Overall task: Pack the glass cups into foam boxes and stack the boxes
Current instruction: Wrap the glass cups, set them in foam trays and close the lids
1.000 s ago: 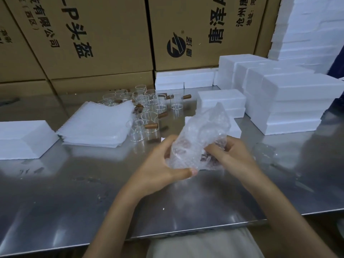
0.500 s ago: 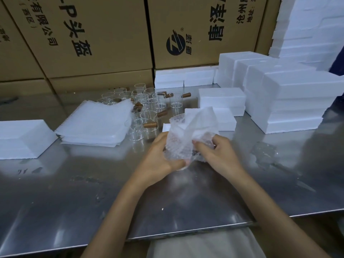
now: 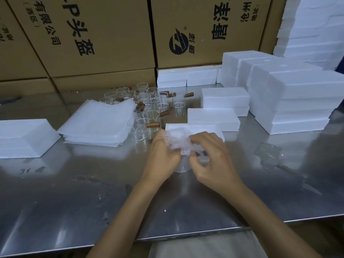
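A glass cup wrapped in clear bubble wrap [image 3: 179, 144] sits between my hands at the middle of the steel table [image 3: 74, 202]. My left hand [image 3: 162, 157] grips its left side and my right hand [image 3: 212, 161] curls round its right side, fingers pinching the wrap. Bare glass [image 3: 181, 165] shows under the wrap. Just behind lies a white foam box [image 3: 214, 127]. Several bare glass cups [image 3: 149, 107] with brown wooden handles stand further back.
A pile of bubble-wrap sheets [image 3: 98, 121] lies left of the cups, and a foam piece [image 3: 22, 138] at the far left. Stacked foam boxes [image 3: 297, 101] fill the right. Cardboard cartons [image 3: 111, 34] wall off the back. The table's front edge runs near my body.
The wrapped cup has gone down and away from me toward the foam box. The loose upstanding wrap is now folded down tight round the cup under my fingers.
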### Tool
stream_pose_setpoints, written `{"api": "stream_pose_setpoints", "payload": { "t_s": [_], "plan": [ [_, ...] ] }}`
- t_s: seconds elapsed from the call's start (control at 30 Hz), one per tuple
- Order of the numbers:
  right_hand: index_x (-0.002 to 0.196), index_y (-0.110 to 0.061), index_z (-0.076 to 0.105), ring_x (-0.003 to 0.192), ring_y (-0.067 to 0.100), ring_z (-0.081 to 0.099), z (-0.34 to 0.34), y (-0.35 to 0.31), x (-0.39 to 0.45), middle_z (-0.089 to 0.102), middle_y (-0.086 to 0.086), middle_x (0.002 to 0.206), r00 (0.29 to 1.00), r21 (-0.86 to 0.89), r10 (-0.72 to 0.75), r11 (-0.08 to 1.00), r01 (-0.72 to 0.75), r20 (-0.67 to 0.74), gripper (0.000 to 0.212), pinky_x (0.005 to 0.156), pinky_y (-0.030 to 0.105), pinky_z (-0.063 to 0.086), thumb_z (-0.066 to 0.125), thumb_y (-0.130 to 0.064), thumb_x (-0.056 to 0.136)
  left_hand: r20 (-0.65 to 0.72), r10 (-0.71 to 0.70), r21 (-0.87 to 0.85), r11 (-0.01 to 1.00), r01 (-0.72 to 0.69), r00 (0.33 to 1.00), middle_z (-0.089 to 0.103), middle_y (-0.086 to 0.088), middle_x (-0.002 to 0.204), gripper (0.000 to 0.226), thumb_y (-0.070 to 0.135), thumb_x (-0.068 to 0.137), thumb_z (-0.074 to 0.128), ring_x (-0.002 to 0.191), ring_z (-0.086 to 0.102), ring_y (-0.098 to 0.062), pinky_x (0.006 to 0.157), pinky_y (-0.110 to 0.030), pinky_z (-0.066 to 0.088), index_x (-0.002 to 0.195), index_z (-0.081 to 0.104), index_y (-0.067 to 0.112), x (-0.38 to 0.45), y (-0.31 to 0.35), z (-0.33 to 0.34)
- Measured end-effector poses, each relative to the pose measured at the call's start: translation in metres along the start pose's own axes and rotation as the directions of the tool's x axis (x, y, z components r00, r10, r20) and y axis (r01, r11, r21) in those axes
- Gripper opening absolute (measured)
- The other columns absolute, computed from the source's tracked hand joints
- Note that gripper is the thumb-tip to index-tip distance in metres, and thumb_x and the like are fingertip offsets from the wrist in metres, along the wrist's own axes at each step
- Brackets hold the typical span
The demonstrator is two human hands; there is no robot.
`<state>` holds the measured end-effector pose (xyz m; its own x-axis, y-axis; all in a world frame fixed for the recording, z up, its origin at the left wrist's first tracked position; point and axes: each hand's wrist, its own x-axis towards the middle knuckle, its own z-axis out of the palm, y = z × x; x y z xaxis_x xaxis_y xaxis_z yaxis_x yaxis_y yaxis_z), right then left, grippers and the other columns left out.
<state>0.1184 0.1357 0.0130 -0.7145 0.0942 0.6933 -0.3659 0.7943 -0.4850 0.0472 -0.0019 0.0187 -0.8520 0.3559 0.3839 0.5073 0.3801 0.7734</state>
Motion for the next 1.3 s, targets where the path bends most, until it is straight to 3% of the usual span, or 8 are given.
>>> {"api": "stream_pose_setpoints", "payload": {
  "t_s": [0.17, 0.27, 0.4, 0.57, 0.73, 0.97, 1.17, 1.3],
  "plan": [
    [0.100, -0.014, 0.063, 0.102, 0.015, 0.049, -0.002, -0.002, -0.004, 0.058, -0.008, 0.105, 0.979, -0.150, 0.002, 0.988, 0.029, 0.205, 0.032, 0.093, 0.027, 0.035, 0.050, -0.031, 0.077, 0.054, -0.127, -0.083, 0.988, 0.131, 0.990, 0.058, 0.001, 0.106, 0.026, -0.001, 0.083, 0.066, 0.094, 0.061, -0.017, 0.081, -0.023, 0.050, 0.106, 0.062, 0.010, -0.001, -0.001, -0.011],
    [0.099, -0.017, 0.066, 0.112, 0.019, 0.048, 0.003, -0.003, -0.004, 0.058, -0.009, 0.104, 0.950, -0.329, -0.032, 0.934, 0.140, 0.312, 0.035, 0.107, 0.030, 0.025, 0.051, -0.038, 0.076, 0.064, -0.001, -0.203, 0.979, 0.014, 0.998, 0.059, 0.008, 0.110, 0.033, 0.004, 0.079, 0.066, 0.099, 0.057, -0.006, 0.083, -0.014, 0.046, 0.104, 0.059, 0.025, -0.011, 0.002, -0.023],
    [0.104, -0.021, 0.066, 0.116, 0.018, 0.049, 0.008, -0.006, -0.005, 0.058, -0.012, 0.100, 0.946, -0.335, -0.028, 0.932, 0.141, 0.322, 0.035, 0.114, 0.038, 0.023, 0.053, -0.036, 0.075, 0.155, 0.242, 0.175, 0.947, -0.268, 0.958, 0.061, 0.019, 0.100, 0.026, 0.025, 0.079, 0.053, 0.107, 0.054, -0.002, 0.091, -0.012, 0.038, 0.101, 0.066, 0.023, -0.020, 0.001, -0.027],
    [0.099, -0.015, 0.063, 0.103, 0.016, 0.055, 0.003, -0.007, -0.009, 0.060, -0.007, 0.102, 0.996, -0.115, -0.053, 0.992, 0.062, 0.078, 0.032, 0.100, 0.036, 0.037, 0.058, -0.017, 0.068, 0.329, 0.166, 0.423, 0.854, -0.302, 0.930, 0.064, 0.011, 0.099, 0.038, 0.041, 0.079, 0.043, 0.099, 0.057, -0.014, 0.089, -0.030, 0.044, 0.102, 0.065, 0.020, -0.018, -0.004, -0.027],
    [0.092, -0.016, 0.061, 0.111, 0.017, 0.051, 0.008, -0.001, -0.010, 0.058, -0.009, 0.095, 0.978, -0.219, -0.072, 0.969, 0.116, 0.196, 0.027, 0.112, 0.041, 0.030, 0.051, -0.020, 0.067, 0.405, 0.162, 0.436, 0.831, -0.346, 0.900, 0.062, 0.011, 0.090, 0.023, 0.036, 0.075, 0.053, 0.092, 0.057, -0.014, 0.086, -0.031, 0.045, 0.088, 0.062, 0.020, -0.010, -0.003, -0.030],
    [0.098, -0.016, 0.064, 0.119, 0.019, 0.051, 0.012, 0.004, -0.009, 0.062, -0.009, 0.103, 0.958, -0.151, -0.072, 0.982, 0.118, 0.279, 0.030, 0.112, 0.036, 0.030, 0.052, -0.012, 0.070, 0.197, 0.141, 0.105, 0.981, -0.164, 0.970, 0.044, 0.020, 0.120, 0.050, 0.026, 0.077, 0.082, 0.110, 0.049, 0.002, 0.082, -0.007, 0.039, 0.116, 0.053, 0.034, -0.019, -0.016, -0.026],
    [0.122, -0.018, 0.056, 0.118, 0.010, 0.054, -0.001, 0.000, -0.014, 0.057, -0.010, 0.124, 0.998, 0.146, 0.058, 0.988, -0.057, -0.008, 0.049, 0.101, 0.027, 0.042, 0.051, -0.005, 0.075, 0.144, 0.090, 0.049, 0.994, -0.098, 0.985, 0.057, 0.028, 0.114, 0.054, 0.034, 0.073, 0.086, 0.104, 0.055, 0.003, 0.081, -0.018, 0.043, 0.117, 0.056, 0.037, -0.018, -0.009, -0.014],
    [0.107, -0.014, 0.062, 0.097, 0.012, 0.061, -0.013, 0.010, 0.007, 0.063, -0.004, 0.104, 0.983, 0.245, 0.128, 0.965, -0.093, -0.133, 0.020, 0.086, 0.020, 0.048, 0.063, -0.008, 0.088, 0.003, 0.023, -0.044, 0.999, -0.023, 1.000, 0.059, 0.026, 0.118, 0.069, 0.033, 0.068, 0.091, 0.097, 0.061, 0.000, 0.079, -0.014, 0.051, 0.124, 0.051, 0.047, -0.001, 0.007, -0.024]
  ]
}}
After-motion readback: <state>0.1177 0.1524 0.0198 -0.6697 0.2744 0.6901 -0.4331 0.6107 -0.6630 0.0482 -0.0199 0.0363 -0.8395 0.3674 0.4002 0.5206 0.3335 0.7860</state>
